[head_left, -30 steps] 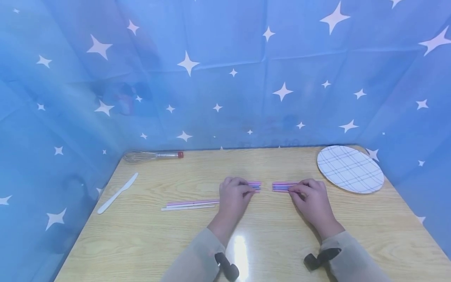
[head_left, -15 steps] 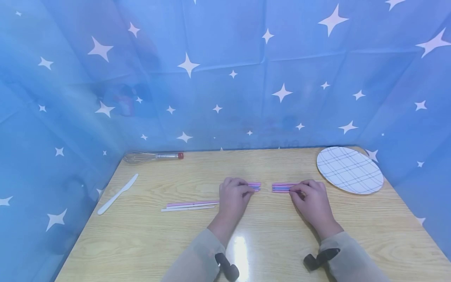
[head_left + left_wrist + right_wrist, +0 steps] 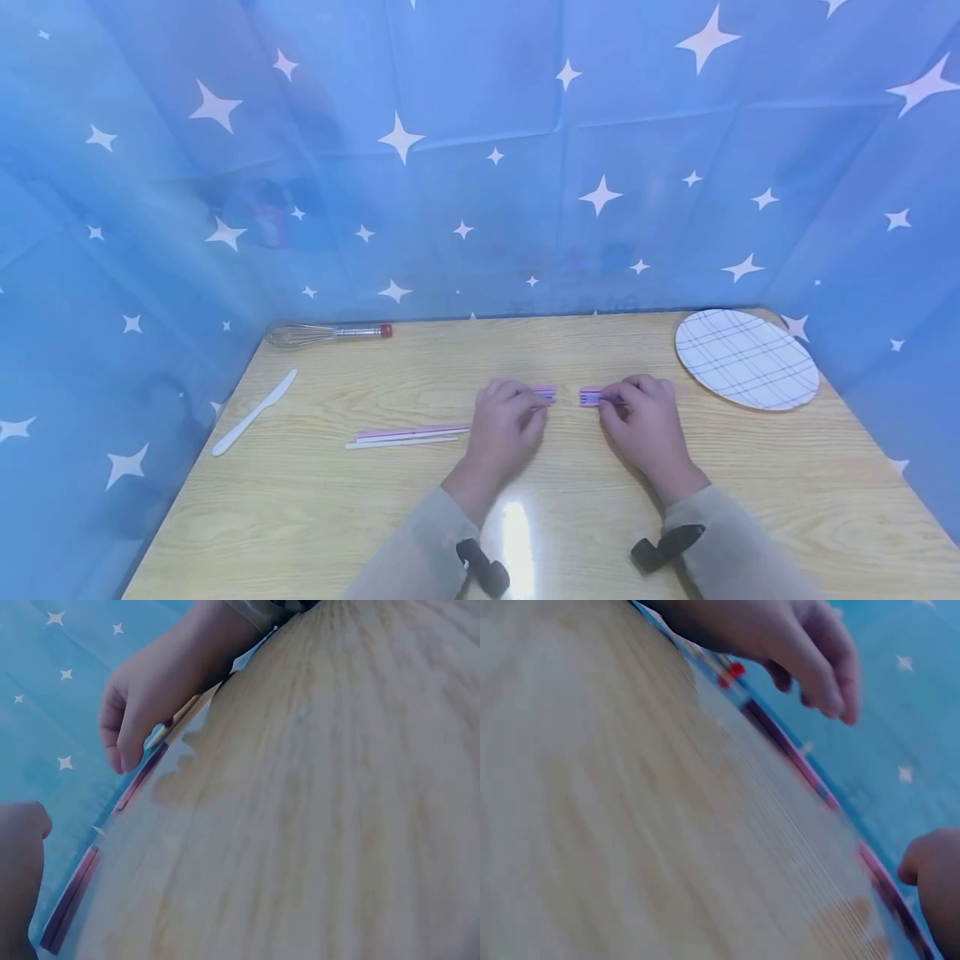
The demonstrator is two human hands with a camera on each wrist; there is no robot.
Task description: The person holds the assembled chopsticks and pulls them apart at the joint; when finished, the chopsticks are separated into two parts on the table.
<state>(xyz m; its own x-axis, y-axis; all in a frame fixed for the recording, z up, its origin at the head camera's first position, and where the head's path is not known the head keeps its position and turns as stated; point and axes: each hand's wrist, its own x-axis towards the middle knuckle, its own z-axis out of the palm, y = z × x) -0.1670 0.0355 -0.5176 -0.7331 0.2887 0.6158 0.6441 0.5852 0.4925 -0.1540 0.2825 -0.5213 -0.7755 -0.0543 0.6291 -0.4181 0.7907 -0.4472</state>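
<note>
Two short rows of thin pink, purple and blue sticks lie end to end on the table, with a small gap between them. Over the left row of sticks [image 3: 545, 393] is my left hand [image 3: 501, 427]; in the right wrist view its bent fingertips [image 3: 841, 712] stand a little above the sticks. At the right row of sticks [image 3: 590, 397], my right hand [image 3: 647, 429] has thumb and fingertips close together over the row. The left wrist view shows those fingertips [image 3: 124, 761] just behind the sticks. Parts of both rows are hidden by the hands.
Several pink and white sticks [image 3: 405, 437] lie left of my left hand. Farther left are a white knife [image 3: 255, 412] and, at the back, a red-ended whisk [image 3: 330, 333]. A white plate with crossed lines [image 3: 747, 360] sits at the back right. A blue starred cloth [image 3: 480, 192] surrounds the table.
My right hand has shifted left along its row, toward the gap, covering more of the sticks' near end. My left hand has moved very slightly to the right.
</note>
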